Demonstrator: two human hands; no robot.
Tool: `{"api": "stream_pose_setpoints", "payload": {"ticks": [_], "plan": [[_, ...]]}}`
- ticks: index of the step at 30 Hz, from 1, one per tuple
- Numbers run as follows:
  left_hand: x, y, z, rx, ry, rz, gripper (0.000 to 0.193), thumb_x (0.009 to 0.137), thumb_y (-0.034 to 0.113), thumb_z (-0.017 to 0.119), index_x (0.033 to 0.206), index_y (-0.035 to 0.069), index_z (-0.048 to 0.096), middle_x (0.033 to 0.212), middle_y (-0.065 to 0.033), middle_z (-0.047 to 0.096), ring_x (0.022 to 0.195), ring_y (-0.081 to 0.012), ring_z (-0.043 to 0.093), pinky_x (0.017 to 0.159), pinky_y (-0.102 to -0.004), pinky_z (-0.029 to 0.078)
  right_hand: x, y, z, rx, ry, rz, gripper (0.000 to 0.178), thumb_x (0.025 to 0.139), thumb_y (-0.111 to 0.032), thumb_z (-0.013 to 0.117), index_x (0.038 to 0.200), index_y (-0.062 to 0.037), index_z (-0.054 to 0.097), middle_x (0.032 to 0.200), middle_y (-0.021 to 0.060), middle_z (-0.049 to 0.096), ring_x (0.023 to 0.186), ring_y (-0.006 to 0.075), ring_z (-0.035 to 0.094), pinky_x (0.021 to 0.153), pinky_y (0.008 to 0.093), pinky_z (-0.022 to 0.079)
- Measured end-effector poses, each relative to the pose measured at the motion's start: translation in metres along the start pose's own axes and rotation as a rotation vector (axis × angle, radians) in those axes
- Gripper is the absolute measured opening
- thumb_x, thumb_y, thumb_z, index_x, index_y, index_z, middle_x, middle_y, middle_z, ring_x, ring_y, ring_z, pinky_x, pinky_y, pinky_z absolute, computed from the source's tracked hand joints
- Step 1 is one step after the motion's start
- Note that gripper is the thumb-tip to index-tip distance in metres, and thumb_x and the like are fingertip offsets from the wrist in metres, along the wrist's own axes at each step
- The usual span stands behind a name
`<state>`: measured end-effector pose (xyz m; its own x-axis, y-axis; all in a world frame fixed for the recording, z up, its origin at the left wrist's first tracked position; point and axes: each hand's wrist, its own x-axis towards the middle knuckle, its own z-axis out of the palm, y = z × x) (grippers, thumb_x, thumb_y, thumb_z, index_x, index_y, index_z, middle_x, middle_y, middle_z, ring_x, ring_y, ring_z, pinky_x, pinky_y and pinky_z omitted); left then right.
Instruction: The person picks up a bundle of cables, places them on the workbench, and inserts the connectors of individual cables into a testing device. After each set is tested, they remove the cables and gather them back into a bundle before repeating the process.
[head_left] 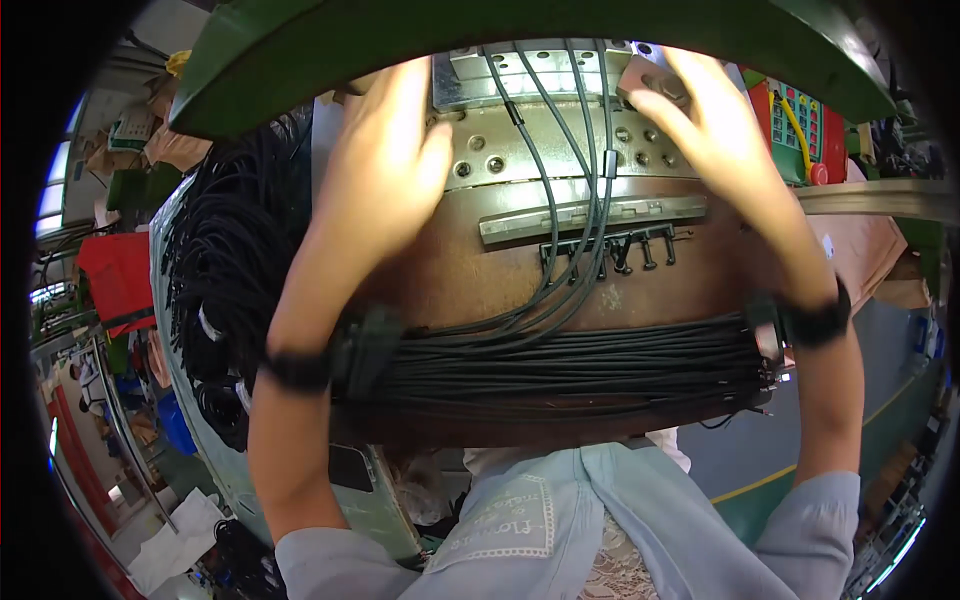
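Note:
My left hand reaches up along the left side of a metal mould block, thumb apart from its stretched fingers. On the block's other side is my right hand, its thumb pointing inward near a metal corner piece and its fingers extended. Fingertips of both pass out of sight at the green machine frame. Several black cables run from the block down over a holed metal plate to a bundle of black cables lying across the near edge. Neither hand visibly grips a cable.
A metal bar and a row of small black moulded pieces lie on the brown surface. Left of it hangs a big heap of black cables. A red control box stands at right; a red bin is far left.

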<state>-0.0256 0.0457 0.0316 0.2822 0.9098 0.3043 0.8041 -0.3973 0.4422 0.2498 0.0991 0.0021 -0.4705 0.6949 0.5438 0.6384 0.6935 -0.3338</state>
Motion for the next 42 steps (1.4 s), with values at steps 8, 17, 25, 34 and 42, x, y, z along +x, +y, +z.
{"api": "stream_pose_setpoints", "payload": {"ticks": [8,17,25,34,42], "plan": [[-0.277,0.063,-0.007,-0.542,-0.698,-0.854,0.038,0.09,0.023,0.051,0.122,0.003,0.053,0.123,-0.0176,0.054,0.117,-0.0316,0.048,0.101,-0.039,0.033,-0.289,-0.035,-0.115,0.031,0.237,1.081,0.033,0.095,-0.006,0.04,0.127,0.0,0.045,0.116,0.0118,0.053,0.111,0.0185,0.049,0.096,0.0309,0.037],[-0.374,0.002,0.058,-0.133,-0.489,-0.801,0.022,0.086,0.013,0.051,0.104,0.001,0.059,0.101,-0.0166,0.061,0.092,-0.0311,0.057,0.082,-0.0381,0.045,-0.359,-0.084,-0.039,0.215,-0.007,1.098,0.042,0.086,-0.021,0.056,0.121,0.0007,0.05,0.121,0.0142,0.052,0.112,0.0263,0.048,0.097,0.0376,0.037],[-0.323,0.021,0.043,-0.043,-0.367,-0.689,0.025,0.085,0.013,0.052,0.106,0.001,0.057,0.105,-0.0163,0.058,0.099,-0.0323,0.054,0.087,-0.0386,0.042,-0.347,-0.076,-0.051,0.071,-0.296,0.976,0.037,0.082,-0.012,0.059,0.115,0.0025,0.053,0.116,0.0172,0.055,0.108,0.0289,0.05,0.094,0.0385,0.039],[-0.314,0.023,0.033,0.001,-0.583,-0.601,0.029,0.088,0.019,0.051,0.11,0.0,0.055,0.108,-0.0201,0.058,0.099,-0.0361,0.055,0.086,-0.04,0.044,-0.317,-0.09,-0.075,-0.24,-0.457,0.757,0.031,0.079,-0.013,0.061,0.108,-0.0007,0.06,0.105,0.0149,0.062,0.099,0.0302,0.056,0.087,0.0387,0.044],[-0.153,0.112,-0.009,-0.919,-0.763,0.025,0.057,0.086,0.037,0.057,0.129,0.001,0.045,0.131,-0.0182,0.047,0.119,-0.0341,0.046,0.1,-0.0382,0.036,-0.106,-0.111,-0.112,0.553,-0.506,0.621,0.035,0.08,-0.014,0.065,0.113,-0.0024,0.058,0.101,0.0152,0.061,0.091,0.0288,0.061,0.076,0.0303,0.049]]}}
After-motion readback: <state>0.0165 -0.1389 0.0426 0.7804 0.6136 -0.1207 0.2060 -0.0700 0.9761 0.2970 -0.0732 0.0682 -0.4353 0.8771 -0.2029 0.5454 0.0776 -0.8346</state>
